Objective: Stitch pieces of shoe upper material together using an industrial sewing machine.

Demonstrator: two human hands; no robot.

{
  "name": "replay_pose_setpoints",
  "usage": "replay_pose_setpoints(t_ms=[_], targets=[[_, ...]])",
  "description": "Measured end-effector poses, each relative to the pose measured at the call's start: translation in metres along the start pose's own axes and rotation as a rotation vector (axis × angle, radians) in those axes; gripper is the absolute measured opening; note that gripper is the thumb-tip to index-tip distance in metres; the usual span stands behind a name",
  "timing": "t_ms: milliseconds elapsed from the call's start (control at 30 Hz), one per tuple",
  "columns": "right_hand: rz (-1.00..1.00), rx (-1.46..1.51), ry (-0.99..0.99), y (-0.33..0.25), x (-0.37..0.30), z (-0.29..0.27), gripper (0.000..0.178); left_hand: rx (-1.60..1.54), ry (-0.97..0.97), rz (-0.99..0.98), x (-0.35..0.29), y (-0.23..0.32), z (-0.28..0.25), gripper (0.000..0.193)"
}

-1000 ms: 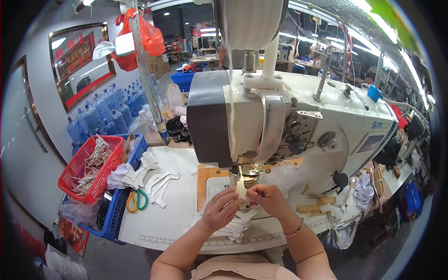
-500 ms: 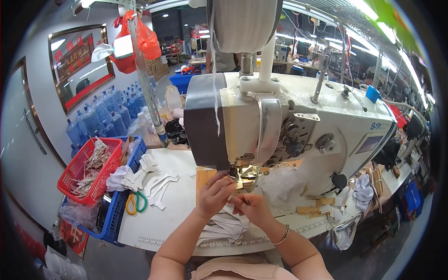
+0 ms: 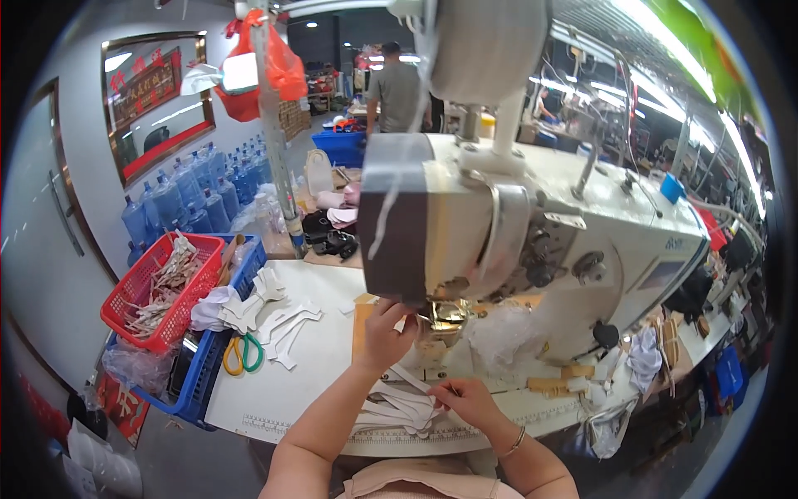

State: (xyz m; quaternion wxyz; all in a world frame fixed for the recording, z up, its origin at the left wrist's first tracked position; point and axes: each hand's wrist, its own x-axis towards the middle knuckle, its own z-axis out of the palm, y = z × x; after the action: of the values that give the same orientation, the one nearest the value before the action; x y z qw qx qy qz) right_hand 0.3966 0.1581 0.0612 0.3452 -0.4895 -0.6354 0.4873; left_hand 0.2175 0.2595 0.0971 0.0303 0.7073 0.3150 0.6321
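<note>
My left hand (image 3: 386, 339) is raised to the needle area of a white sewing machine (image 3: 573, 241), its fingertips bunched just left of the brass-coloured presser foot (image 3: 447, 318). Whatever those fingers pinch is hidden. Lower and to the right, my right hand (image 3: 470, 404) is closed, thumb and fingertips together at the right edge of a pile of white cut pieces (image 3: 397, 412). One white strip (image 3: 409, 379) slants from below my left hand toward the right fingertips. Something small and dark shows at those fingers, too small to name.
Scissors with yellow and green handles (image 3: 243, 354) lie left, near more white pieces (image 3: 287, 328). A red basket (image 3: 116, 314) sits on a blue crate (image 3: 196, 391) there. Clear plastic (image 3: 503, 333) and tan blocks (image 3: 562, 379) lie right of the needle. A person (image 3: 394, 90) stands behind.
My hands have come apart: the right has dropped down and right from the needle area, while the left stays by the needle. The view has shifted, and a person behind shows more fully.
</note>
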Motion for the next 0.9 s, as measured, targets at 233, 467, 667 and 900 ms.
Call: replay_pose_setpoints(t_ms=[233, 467, 667, 900], targets=[[-0.281, -0.622, 0.361, 0.044, -0.046, 0.002, 0.011, -0.754, -0.201, -0.903, 0.02, -0.002, 0.01, 0.017], [-0.377, -0.836, 0.306, 0.088, -0.089, 0.01, 0.033, -0.773, -0.247, -0.877, 0.021, 0.0, 0.006, 0.024], [-0.479, -0.885, 0.365, 0.078, -0.079, 0.014, 0.029, -1.221, 0.292, -0.901, 0.034, -0.064, -0.015, 0.024], [-0.394, -0.903, 0.339, 0.077, -0.077, 0.017, 0.029, -0.414, -0.018, -1.048, -0.016, -0.184, -0.031, 0.027]])
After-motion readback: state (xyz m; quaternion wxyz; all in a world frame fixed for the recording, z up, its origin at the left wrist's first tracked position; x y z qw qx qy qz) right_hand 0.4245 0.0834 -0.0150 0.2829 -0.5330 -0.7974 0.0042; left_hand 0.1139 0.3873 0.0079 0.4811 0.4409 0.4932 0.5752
